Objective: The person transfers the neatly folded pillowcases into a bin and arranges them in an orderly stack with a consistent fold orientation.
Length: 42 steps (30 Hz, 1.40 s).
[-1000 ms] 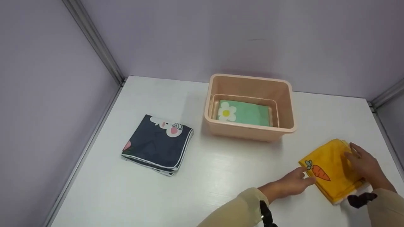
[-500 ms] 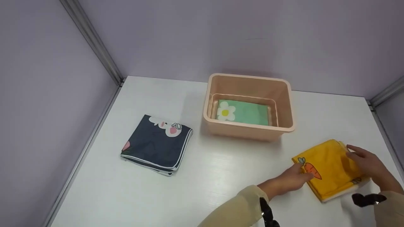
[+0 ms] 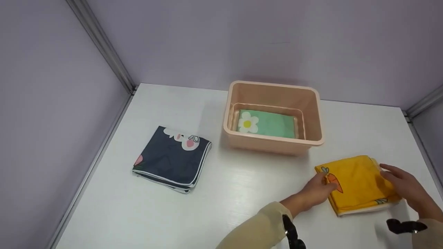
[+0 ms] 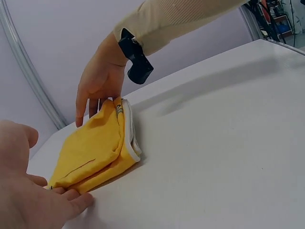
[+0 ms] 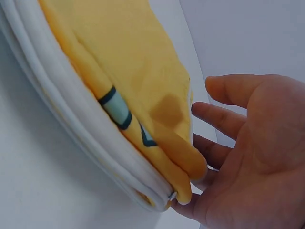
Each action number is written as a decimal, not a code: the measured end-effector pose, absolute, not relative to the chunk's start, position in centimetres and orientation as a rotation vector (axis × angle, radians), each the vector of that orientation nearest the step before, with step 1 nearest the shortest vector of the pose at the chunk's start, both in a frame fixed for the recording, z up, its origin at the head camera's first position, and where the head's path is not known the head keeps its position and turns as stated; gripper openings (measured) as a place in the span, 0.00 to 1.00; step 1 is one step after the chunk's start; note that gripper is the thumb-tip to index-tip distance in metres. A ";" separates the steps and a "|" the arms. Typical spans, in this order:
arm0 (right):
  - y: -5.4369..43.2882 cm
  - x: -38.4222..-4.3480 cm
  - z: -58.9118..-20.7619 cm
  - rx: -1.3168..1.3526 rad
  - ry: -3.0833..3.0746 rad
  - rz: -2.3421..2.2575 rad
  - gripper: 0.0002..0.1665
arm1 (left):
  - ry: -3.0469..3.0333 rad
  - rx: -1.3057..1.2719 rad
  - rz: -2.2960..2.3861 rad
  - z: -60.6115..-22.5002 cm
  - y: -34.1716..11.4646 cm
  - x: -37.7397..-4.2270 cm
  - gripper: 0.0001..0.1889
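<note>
A folded yellow cloth with a carrot print and a white underside lies at the right of the white table. My left hand is at its left edge; in the left wrist view its fingers touch the near lower edge, while the thumb stands up clear of the fabric. At the right side of the cloth is my right hand, its fingers extended along the edge. In the right wrist view the lower fingers of the right hand touch the cloth's corner, some fingertips hidden behind it.
A peach plastic bin stands at the back, holding a folded green cloth with a white flower. On the left lies a folded navy cloth with white piping. Pale walls enclose the white table.
The yellow cloth has shifted left and turned, its left corner swinging away from me. My left hand has moved slightly left with it; my right hand stays at the right edge.
</note>
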State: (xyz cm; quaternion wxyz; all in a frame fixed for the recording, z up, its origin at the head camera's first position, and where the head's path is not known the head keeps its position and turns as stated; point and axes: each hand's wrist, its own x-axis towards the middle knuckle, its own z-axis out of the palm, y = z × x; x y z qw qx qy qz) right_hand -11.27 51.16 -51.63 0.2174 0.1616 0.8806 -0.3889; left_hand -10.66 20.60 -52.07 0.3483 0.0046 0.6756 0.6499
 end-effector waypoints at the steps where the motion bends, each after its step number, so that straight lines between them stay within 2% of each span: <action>1: 51.1 -11.2 -51.7 0.455 2.433 -1.089 0.48 | 1.763 0.002 1.691 -52.1 20.6 -10.6 0.30; 8: 51.0 -10.4 -52.3 0.545 2.390 -1.163 0.50 | 1.749 -0.082 1.786 -52.4 20.8 -10.9 0.29; 15: 50.8 -9.7 -52.8 0.521 2.376 -1.203 0.51 | 1.741 -0.129 1.821 -53.1 20.8 -11.2 0.25; 28: 50.9 -8.5 -54.0 0.616 2.377 -1.304 0.49 | 1.675 -0.039 1.968 -53.8 20.9 -11.5 0.22; 34: 51.0 -7.9 -54.5 0.588 2.299 -1.476 0.52 | 1.689 -0.017 2.012 -54.4 20.5 -11.5 0.20; 42: 50.5 -7.7 -55.0 0.520 2.346 -1.464 0.51 | 1.714 0.018 1.959 -54.7 20.5 -11.5 0.18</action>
